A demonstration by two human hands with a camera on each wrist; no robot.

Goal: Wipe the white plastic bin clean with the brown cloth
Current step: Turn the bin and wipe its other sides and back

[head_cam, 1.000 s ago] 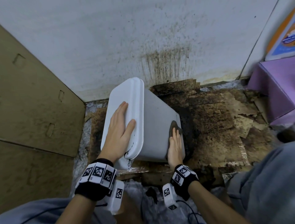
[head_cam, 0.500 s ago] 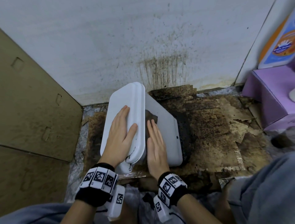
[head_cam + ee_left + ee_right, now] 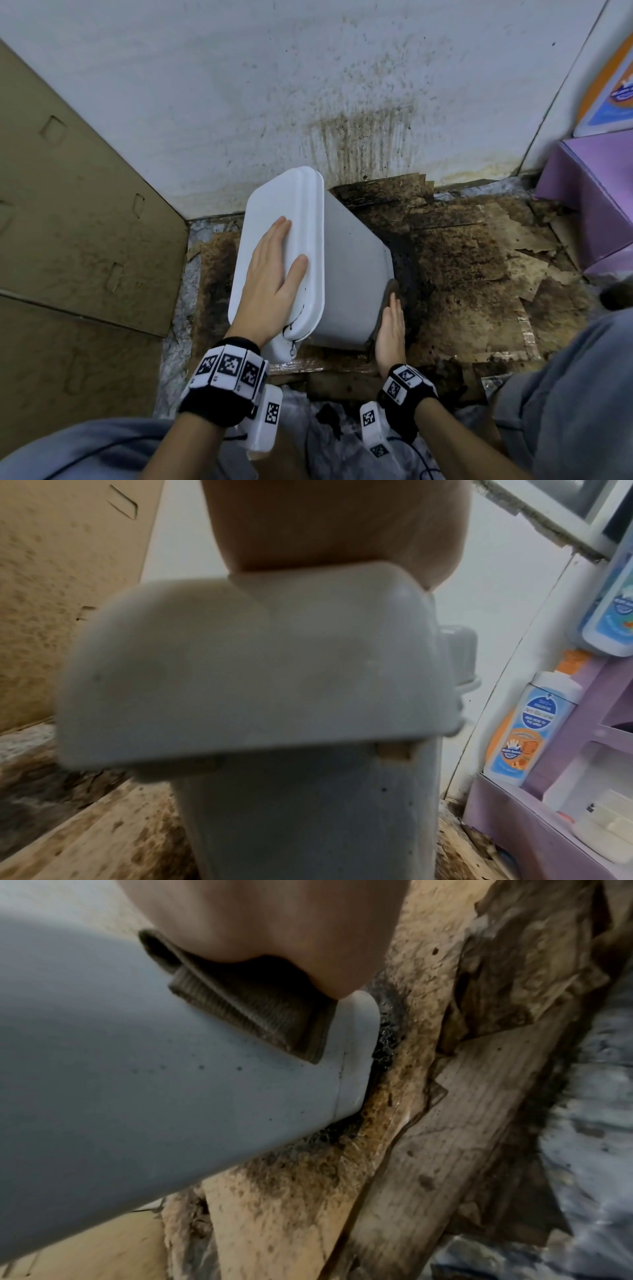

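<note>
The white plastic bin (image 3: 349, 270) stands tilted on stained cardboard, its lid (image 3: 284, 246) turned toward me. My left hand (image 3: 270, 270) lies flat on the lid with straight fingers; its palm (image 3: 335, 520) shows above the lid (image 3: 257, 664) in the left wrist view. My right hand (image 3: 390, 325) presses the folded brown cloth (image 3: 388, 294) flat against the bin's right side, low near its base. From the right wrist the cloth (image 3: 253, 999) shows ribbed, under the palm (image 3: 274, 918), on the speckled bin wall (image 3: 137, 1083).
A stained white wall (image 3: 308, 85) stands behind the bin. A cardboard panel (image 3: 68, 222) leans at the left. Torn, dirty cardboard (image 3: 479, 267) covers the floor. A purple shelf unit (image 3: 596, 192) with lotion bottles (image 3: 527, 729) stands at the right.
My right hand has slid the cloth from the bin's upper face beside the lid back down to its lower right side. The left hand stays flat on the lid.
</note>
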